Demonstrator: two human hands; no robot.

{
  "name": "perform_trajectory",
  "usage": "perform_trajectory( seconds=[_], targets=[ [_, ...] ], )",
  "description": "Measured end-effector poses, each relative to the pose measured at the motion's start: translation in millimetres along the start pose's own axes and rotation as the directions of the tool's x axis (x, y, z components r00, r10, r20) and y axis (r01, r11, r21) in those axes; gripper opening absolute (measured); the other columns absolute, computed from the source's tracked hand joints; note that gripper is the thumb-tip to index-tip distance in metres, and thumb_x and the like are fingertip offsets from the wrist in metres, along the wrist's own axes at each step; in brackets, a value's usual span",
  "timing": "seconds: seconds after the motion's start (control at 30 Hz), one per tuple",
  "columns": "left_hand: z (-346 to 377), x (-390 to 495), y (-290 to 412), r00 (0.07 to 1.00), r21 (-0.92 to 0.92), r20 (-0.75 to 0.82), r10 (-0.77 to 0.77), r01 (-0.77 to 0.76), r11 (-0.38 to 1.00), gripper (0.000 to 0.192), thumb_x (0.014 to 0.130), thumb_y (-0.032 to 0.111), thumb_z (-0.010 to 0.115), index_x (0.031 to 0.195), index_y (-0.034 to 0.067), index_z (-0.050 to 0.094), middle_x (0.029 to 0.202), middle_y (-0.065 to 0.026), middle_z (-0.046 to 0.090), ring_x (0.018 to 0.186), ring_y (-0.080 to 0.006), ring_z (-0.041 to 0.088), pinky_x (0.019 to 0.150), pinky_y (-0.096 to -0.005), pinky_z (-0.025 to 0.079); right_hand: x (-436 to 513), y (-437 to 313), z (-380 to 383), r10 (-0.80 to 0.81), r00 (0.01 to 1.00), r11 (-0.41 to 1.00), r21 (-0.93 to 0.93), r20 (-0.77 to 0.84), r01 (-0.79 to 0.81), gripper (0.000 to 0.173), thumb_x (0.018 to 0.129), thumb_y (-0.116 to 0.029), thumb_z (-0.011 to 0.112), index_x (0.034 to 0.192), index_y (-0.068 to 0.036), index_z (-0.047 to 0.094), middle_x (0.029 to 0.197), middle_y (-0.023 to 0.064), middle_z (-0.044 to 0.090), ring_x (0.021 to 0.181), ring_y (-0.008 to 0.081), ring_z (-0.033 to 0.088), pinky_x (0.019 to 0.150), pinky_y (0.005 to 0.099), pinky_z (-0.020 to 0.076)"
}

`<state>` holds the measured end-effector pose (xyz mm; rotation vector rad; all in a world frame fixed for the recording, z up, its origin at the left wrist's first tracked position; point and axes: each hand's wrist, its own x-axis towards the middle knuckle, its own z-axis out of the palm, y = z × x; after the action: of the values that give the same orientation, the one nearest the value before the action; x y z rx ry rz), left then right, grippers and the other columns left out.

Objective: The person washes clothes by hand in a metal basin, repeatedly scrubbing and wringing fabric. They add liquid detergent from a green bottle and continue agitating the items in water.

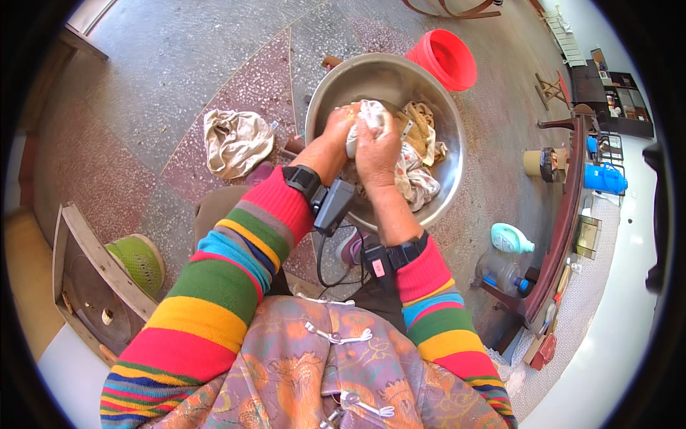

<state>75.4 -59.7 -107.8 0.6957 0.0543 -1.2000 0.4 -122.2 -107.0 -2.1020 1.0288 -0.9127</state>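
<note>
Over a round stainless steel basin (454, 134), both my hands grip one bunched white cloth (371, 111). My left hand (341, 128) is at the cloth's left side, its fingers partly hidden. My right hand (379, 150) is closed around the cloth from the right. In the basin, right of my hands, lie a tan towel (419, 126) and a white cloth with coloured spots (418, 179), both crumpled. Left of the basin, a damp-looking off-white cloth (236, 142) lies heaped on the speckled floor.
A red plastic bucket (447, 61) touches the basin's upper right. Farther right are a green detergent bottle (509, 238), a clear plastic jug (499, 271) and a long dark wooden table (563, 214). A green round container (140, 263) and a wooden-framed stand (102, 252) are at lower left.
</note>
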Motion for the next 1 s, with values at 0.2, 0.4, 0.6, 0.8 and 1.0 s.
perform_trajectory(
  seconds=[0.2, 0.4, 0.6, 0.8, 1.0],
  targets=[
    [4, 5, -5, 0.983, 0.178, -0.171, -0.072, 0.103, 0.979, 0.045, 0.096, 0.042, 0.049, 0.114, 0.002, 0.059, 0.104, -0.0129, 0.066, 0.09, -0.026, 0.064, 0.078, -0.0432, 0.052, 48, 42, -9, 0.275, 0.957, 0.922, -0.255, -0.096, -0.291, 0.038, 0.082, -0.034, 0.067, 0.098, -0.001, 0.06, 0.091, 0.0214, 0.068, 0.087, 0.0376, 0.066, 0.078, 0.0443, 0.0505],
    [-30, 34, -9, 0.918, 0.328, -0.389, 0.073, 0.064, 0.942, 0.058, 0.098, 0.052, 0.039, 0.13, 0.005, 0.049, 0.124, -0.0125, 0.058, 0.109, -0.0297, 0.057, 0.085, -0.0516, 0.05, 29, 83, 9, -0.126, 0.865, 0.782, -0.488, 0.485, 0.388, 0.047, 0.082, -0.023, 0.062, 0.126, -0.008, 0.055, 0.111, 0.0222, 0.062, 0.101, 0.0401, 0.059, 0.093, 0.0455, 0.0459],
    [-21, 22, -1, 0.983, -0.032, -0.15, -0.109, 0.105, 0.994, 0.055, 0.097, 0.054, 0.042, 0.124, 0.007, 0.053, 0.115, -0.0108, 0.062, 0.099, -0.028, 0.06, 0.084, -0.0518, 0.049, 7, -12, -11, 0.101, 0.971, 0.987, 0.102, 0.215, -0.125, 0.035, 0.079, -0.005, 0.055, 0.113, -0.006, 0.065, 0.11, 0.0176, 0.066, 0.103, 0.0314, 0.063, 0.091, 0.0352, 0.0477],
    [15, -9, 3, 0.986, 0.009, -0.157, -0.056, 0.058, 0.998, 0.028, 0.094, 0.034, 0.055, 0.102, 0.009, 0.064, 0.09, -0.0043, 0.067, 0.079, -0.0185, 0.064, 0.072, -0.0356, 0.053, 12, -55, -21, 0.244, 0.954, 0.97, -0.028, 0.173, -0.243, 0.031, 0.081, -0.028, 0.065, 0.098, -0.003, 0.062, 0.112, 0.0217, 0.06, 0.102, 0.0371, 0.061, 0.081, 0.0459, 0.0491],
    [5, 2, 3, 0.997, -0.098, 0.083, 0.001, 0.007, 0.995, 0.031, 0.1, 0.032, 0.04, 0.104, 0.008, 0.061, 0.098, -0.0083, 0.066, 0.083, -0.0235, 0.063, 0.078, -0.0402, 0.053, 0, -51, -7, 0.027, 0.991, 0.993, -0.121, 0.13, -0.011, 0.035, 0.085, -0.032, 0.065, 0.103, -0.002, 0.058, 0.106, 0.0263, 0.058, 0.101, 0.0406, 0.06, 0.082, 0.0473, 0.0472]
  ],
)
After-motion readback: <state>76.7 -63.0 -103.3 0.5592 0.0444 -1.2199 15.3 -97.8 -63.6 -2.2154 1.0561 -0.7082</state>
